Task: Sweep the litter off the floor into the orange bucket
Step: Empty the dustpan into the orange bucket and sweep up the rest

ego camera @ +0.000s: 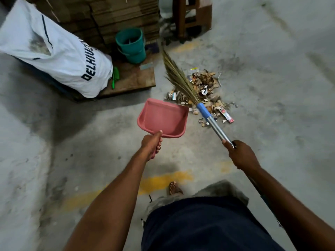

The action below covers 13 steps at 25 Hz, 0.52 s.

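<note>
A heap of litter (pixel 206 87), paper scraps, wrappers and dry bits, lies on the concrete floor ahead. My left hand (pixel 151 144) grips the handle of a pink dustpan (pixel 163 118), held in the air just left of the heap with its mouth facing away. My right hand (pixel 241 154) holds the metal handle of a grass broom (pixel 179 80); its bristles point up and left over the heap. No orange bucket is in view.
Two stacked green buckets (pixel 131 45) stand on a low wooden pallet (pixel 132 78) beside a white printed sack (pixel 54 49). Cardboard stacks (pixel 116 13) and a wooden stool (pixel 188 15) are behind. My sandalled foot (pixel 175 188) is below, near yellow floor paint.
</note>
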Available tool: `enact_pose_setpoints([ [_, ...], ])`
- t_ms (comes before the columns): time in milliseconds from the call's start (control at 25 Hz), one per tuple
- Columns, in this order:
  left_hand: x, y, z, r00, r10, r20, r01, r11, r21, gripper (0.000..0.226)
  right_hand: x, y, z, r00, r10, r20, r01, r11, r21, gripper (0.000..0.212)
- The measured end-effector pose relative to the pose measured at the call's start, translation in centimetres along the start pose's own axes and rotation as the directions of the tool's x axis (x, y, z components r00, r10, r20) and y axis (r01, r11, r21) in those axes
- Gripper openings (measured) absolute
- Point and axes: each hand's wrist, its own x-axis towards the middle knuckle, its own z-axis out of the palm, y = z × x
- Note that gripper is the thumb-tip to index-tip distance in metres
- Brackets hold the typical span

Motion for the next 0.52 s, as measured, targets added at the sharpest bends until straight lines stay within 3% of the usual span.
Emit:
enact_pose_setpoints([
  [520, 24.4, 14.3, -3.2, 0.975, -0.131, 0.177, 0.087, 0.967, 0.239, 0.031, 20.8, -16.1, 6.0, 0.979, 0.202, 0.015, -0.202, 0.979, 0.017, 0.057],
])
